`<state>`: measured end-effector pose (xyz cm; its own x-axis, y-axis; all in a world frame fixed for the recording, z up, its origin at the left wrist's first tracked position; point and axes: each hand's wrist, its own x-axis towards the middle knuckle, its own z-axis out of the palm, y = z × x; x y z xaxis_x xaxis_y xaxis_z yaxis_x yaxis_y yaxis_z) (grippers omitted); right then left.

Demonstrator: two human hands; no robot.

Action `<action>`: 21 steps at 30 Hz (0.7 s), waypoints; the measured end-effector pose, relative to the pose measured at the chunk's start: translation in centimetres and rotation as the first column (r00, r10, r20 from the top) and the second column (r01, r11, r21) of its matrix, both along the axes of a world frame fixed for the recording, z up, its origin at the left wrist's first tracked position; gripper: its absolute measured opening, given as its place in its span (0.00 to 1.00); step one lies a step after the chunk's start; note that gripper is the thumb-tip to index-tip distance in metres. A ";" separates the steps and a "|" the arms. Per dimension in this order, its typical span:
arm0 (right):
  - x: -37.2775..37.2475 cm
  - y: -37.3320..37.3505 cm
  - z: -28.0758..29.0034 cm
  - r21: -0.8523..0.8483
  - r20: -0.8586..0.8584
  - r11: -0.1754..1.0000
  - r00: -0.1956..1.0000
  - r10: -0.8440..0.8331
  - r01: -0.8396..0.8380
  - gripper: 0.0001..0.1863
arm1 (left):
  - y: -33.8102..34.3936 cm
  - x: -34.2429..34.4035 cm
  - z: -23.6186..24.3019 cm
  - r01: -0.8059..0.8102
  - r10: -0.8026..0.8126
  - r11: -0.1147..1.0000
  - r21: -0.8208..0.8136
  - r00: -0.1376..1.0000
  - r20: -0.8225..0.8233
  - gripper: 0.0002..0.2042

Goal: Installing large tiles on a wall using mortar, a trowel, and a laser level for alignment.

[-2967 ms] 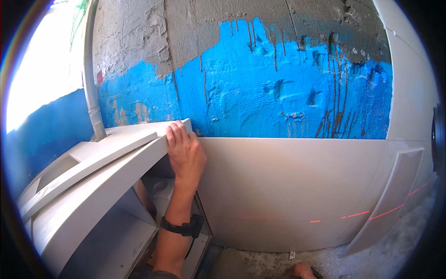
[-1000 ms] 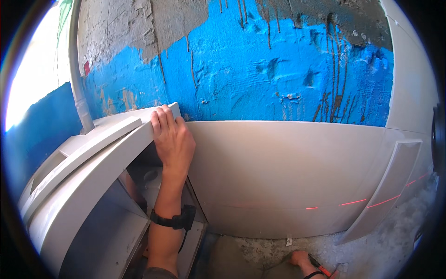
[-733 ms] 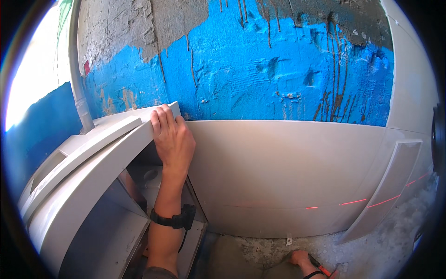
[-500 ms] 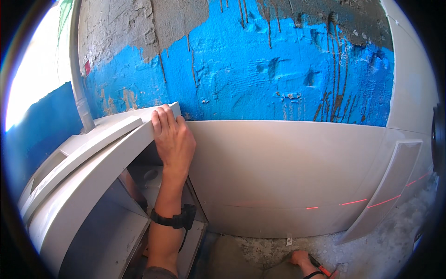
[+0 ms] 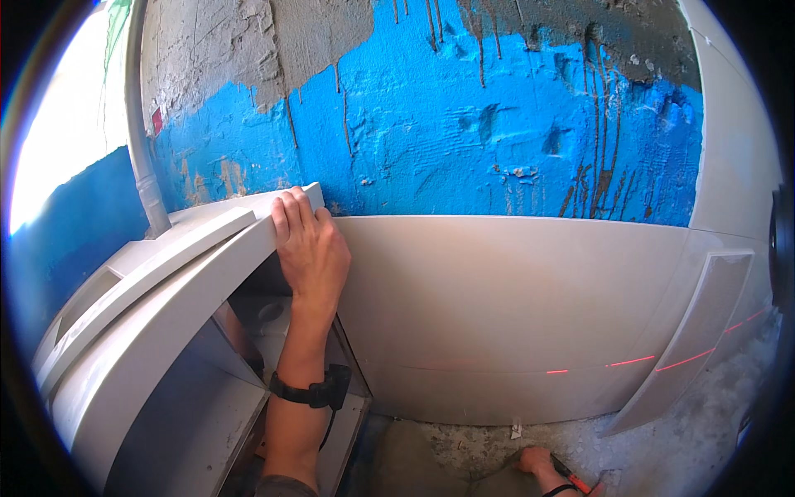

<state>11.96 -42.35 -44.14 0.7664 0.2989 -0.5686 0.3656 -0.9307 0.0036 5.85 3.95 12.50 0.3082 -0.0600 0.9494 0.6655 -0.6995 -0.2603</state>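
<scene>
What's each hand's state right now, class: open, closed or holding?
Left hand: closed over the white countertop edge.
Right hand: can't tell whether it grips the red-and-black tool.

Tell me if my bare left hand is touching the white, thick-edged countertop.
Touching. The head view shows the bare left hand with its fingers curled over the white, thick-edged countertop near its far right end.

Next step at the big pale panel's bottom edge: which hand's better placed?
Right, probably. The right hand is down by the floor, near that panel edge; the left hand is higher, fingers curled over the white countertop.
</scene>
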 end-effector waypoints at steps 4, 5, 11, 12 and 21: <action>0.2 0.2 0.1 -0.018 -0.011 1.000 1.000 -0.013 0.012 0.34 | 0.1 0.1 0.0 -0.002 0.002 1.000 0.002 1.000 -0.001 0.13; 0.3 0.2 0.1 -0.018 -0.016 1.000 1.000 -0.011 0.010 0.35 | 0.0 0.1 0.0 -0.003 0.003 1.000 0.000 1.000 -0.004 0.13; 0.1 0.4 0.6 -0.017 -0.010 1.000 1.000 -0.007 0.007 0.35 | 0.0 0.1 0.0 -0.002 0.002 1.000 -0.010 1.000 -0.011 0.13; 0.1 0.4 0.6 -0.017 -0.010 1.000 1.000 -0.008 0.007 0.35 | 0.0 0.1 0.0 -0.002 0.002 1.000 -0.010 1.000 -0.011 0.13; -0.4 0.1 0.4 -0.001 0.001 1.000 1.000 -0.016 0.016 0.33 | 0.1 -0.2 -0.1 0.011 -0.011 1.000 0.005 1.000 -0.002 0.13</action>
<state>11.59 -42.22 -43.72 0.7720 0.2858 -0.5677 0.3505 -0.9366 0.0051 5.69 4.01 12.38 0.3095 -0.0686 0.9484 0.6571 -0.7056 -0.2654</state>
